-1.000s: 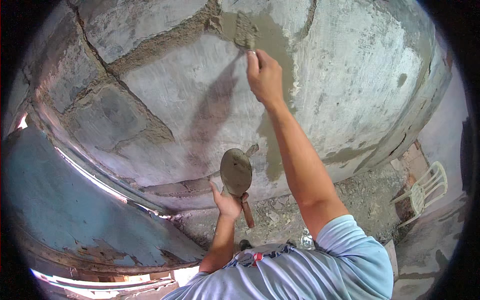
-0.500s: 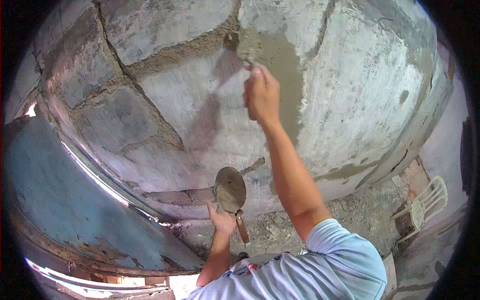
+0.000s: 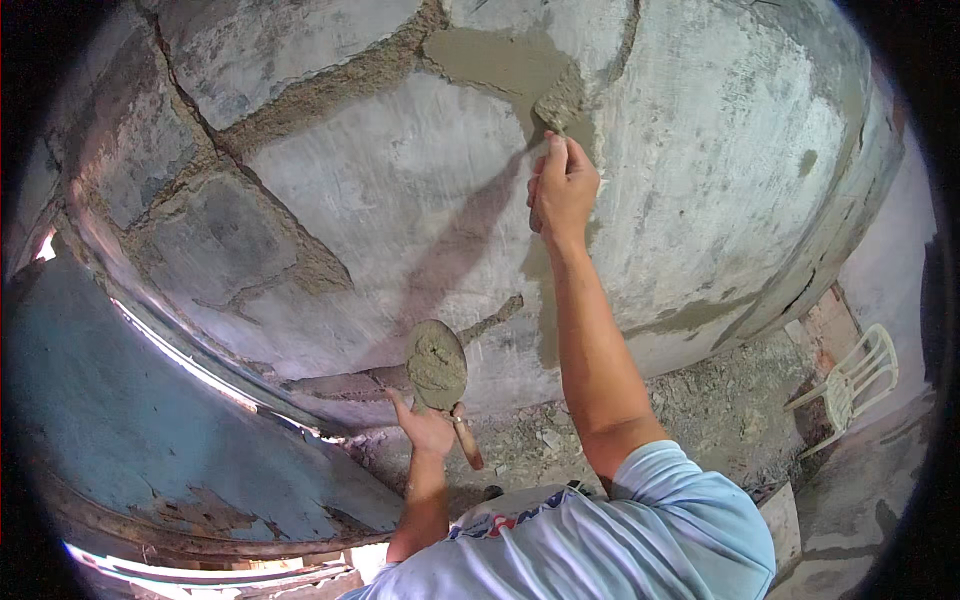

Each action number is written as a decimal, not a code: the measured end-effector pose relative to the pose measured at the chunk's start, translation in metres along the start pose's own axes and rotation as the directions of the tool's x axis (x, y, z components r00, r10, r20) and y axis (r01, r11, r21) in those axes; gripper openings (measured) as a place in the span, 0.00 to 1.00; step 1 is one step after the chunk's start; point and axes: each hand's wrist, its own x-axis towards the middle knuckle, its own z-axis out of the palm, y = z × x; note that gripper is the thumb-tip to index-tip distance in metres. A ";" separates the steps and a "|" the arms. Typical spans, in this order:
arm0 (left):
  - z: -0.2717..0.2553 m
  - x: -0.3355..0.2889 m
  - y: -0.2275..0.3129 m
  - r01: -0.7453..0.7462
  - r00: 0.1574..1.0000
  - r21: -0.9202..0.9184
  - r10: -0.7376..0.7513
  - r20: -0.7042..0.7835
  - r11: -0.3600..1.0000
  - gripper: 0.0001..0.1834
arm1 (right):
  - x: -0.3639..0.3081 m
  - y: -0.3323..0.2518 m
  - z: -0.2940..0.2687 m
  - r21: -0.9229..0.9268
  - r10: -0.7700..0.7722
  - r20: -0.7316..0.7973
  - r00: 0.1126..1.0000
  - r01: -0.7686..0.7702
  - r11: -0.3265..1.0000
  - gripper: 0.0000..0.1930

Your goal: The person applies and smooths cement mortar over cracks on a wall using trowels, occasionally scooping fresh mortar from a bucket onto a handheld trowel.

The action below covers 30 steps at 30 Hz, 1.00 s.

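My right hand (image 3: 566,188) is closed around the handle of a small trowel (image 3: 558,104), whose mortar-smeared blade lies against the cracked grey wall (image 3: 400,150). Under and around that blade is a band of wet, darker mortar (image 3: 500,62), running left along a joint and down behind my right forearm. Lower and to the left, my left hand (image 3: 428,432) holds a larger round-bladed trowel with a wooden handle (image 3: 467,445). A heap of grey mortar (image 3: 438,365) covers its blade. My left thumb sticks out to the side; the other fingers are partly hidden beneath the trowel.
Open joints (image 3: 330,92) and a long crack (image 3: 255,175) cross the wall's left part. A worn blue panel (image 3: 170,400) stands at the lower left. Rubble (image 3: 720,405) covers the ground at the wall's foot. A white plastic chair (image 3: 845,395) stands at the right.
My right hand has moved the small trowel right and slightly down over the wet mortar, uncovering the smoothed joint at left. The larger trowel has tilted, showing more of its mortar.
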 end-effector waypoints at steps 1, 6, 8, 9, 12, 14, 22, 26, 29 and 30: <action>-0.004 0.001 0.000 -0.002 1.000 0.024 0.002 0.016 1.000 0.50 | -0.004 -0.004 -0.005 0.074 0.059 0.015 0.998 -0.060 0.995 0.17; -0.008 0.000 -0.016 0.039 0.996 0.000 -0.039 0.079 0.999 0.49 | -0.005 -0.019 0.021 -0.124 -0.109 0.111 0.988 0.122 0.985 0.16; -0.013 -0.001 -0.018 0.061 0.997 0.008 -0.061 0.048 0.998 0.50 | -0.002 -0.029 0.060 -0.243 -0.326 0.158 0.932 0.357 0.902 0.17; -0.014 -0.001 -0.020 0.041 0.999 0.034 -0.042 0.024 0.999 0.50 | 0.002 -0.039 0.070 -0.291 -0.335 0.211 0.918 0.386 0.875 0.17; -0.024 0.001 -0.017 -0.001 0.996 0.105 -0.009 0.090 0.994 0.51 | 0.009 -0.046 0.076 -0.357 -0.402 0.206 0.892 0.451 0.818 0.17; -0.024 0.002 -0.013 -0.038 0.984 0.142 0.012 0.178 0.989 0.51 | 0.016 -0.029 0.061 -0.257 -0.432 0.185 0.883 0.467 0.846 0.17; 0.000 -0.017 0.000 -0.014 0.992 0.071 0.023 -0.124 0.997 0.53 | 0.003 -0.014 -0.012 0.179 0.121 0.017 0.992 -0.122 0.976 0.18; -0.013 -0.022 0.002 -0.007 0.999 0.012 0.006 0.038 1.000 0.52 | -0.001 -0.034 0.023 0.281 0.153 0.165 0.974 -0.195 0.940 0.19; -0.010 -0.029 -0.001 -0.039 0.999 0.032 0.040 -0.021 0.999 0.51 | -0.004 -0.033 0.084 0.195 -0.055 0.248 0.967 0.006 0.981 0.15; -0.005 -0.029 -0.012 -0.151 0.983 0.328 0.177 -0.051 0.933 0.50 | -0.001 -0.025 0.099 0.180 -0.057 0.240 0.969 0.013 0.984 0.15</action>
